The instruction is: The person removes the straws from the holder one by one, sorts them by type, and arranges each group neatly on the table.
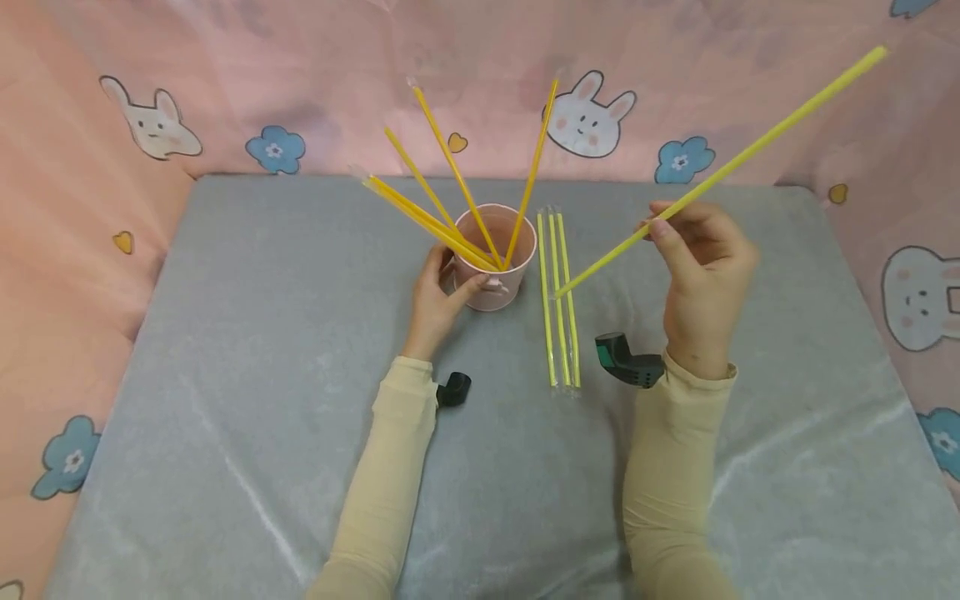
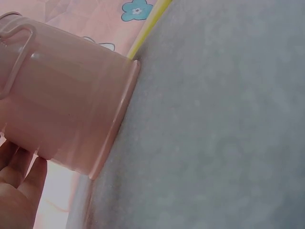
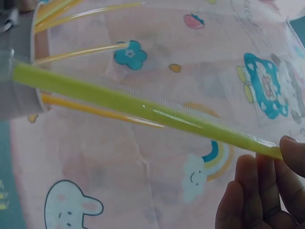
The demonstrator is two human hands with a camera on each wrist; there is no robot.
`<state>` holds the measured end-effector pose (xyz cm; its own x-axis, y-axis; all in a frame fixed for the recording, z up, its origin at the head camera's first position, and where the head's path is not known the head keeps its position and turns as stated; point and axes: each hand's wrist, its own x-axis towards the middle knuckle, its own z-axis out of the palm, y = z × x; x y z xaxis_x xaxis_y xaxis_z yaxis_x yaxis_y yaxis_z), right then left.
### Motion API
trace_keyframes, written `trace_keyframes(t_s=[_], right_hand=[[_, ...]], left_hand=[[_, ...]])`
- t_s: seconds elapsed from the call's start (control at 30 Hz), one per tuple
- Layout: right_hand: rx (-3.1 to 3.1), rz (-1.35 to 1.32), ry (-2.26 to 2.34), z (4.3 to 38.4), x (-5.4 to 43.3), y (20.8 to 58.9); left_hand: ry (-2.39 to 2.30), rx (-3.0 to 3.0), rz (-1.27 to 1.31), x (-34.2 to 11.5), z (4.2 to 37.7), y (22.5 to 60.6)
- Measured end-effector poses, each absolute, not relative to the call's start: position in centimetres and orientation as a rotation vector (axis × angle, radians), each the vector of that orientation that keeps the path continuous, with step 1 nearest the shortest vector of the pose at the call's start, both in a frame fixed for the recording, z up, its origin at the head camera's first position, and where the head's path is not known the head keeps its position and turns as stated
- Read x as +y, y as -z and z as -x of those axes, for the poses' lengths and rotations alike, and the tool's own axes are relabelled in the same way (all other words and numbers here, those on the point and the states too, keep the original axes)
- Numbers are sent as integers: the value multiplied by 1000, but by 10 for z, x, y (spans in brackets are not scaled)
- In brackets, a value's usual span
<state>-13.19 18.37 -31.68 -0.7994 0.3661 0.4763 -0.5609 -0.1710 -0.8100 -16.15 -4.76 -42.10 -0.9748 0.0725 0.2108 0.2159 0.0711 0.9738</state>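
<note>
Right grip (image 1: 703,271): we find it pinching a yellow straw (image 1: 738,160) above the bench (image 1: 262,333), left grip (image 1: 438,307) grasping the cup (image 1: 491,298). We judge loading in hand; the next move calls for steepening the straw over the cup.

A wrapped yellow-green straw (image 1: 720,174) slants in midair; a pink bucket (image 1: 497,297) holding orange straws (image 1: 458,177) stands upright on the tabletop (image 1: 262,333).

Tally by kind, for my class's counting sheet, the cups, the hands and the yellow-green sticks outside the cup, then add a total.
Pink cup: 1
Left hand and right hand: 2
Yellow-green sticks: 4
Total: 7
</note>
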Motion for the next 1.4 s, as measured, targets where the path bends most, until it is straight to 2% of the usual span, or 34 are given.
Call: trace_keyframes(t_s=[0.13,0.37,0.67,0.87,1.2,1.4], right_hand=[[-1616,-261,-2031,130,189,318],[-1998,-190,-2029,126,207,327],[-2672,-100,-1643,136,225,346],[-2763,-5,-1720,150,229,366],[-2875,-29,-1856,165,232,397],[-2916,-24,-1879,168,234,411]], left_hand=[[2035,-2205,307,-49,170,435],[2069,-2192,296,-51,171,435],[2056,-2212,296,-52,157,405],[2046,-2219,285,-51,154,401],[2065,-2226,280,-49,154,403],[2056,-2216,293,-47,166,428]])
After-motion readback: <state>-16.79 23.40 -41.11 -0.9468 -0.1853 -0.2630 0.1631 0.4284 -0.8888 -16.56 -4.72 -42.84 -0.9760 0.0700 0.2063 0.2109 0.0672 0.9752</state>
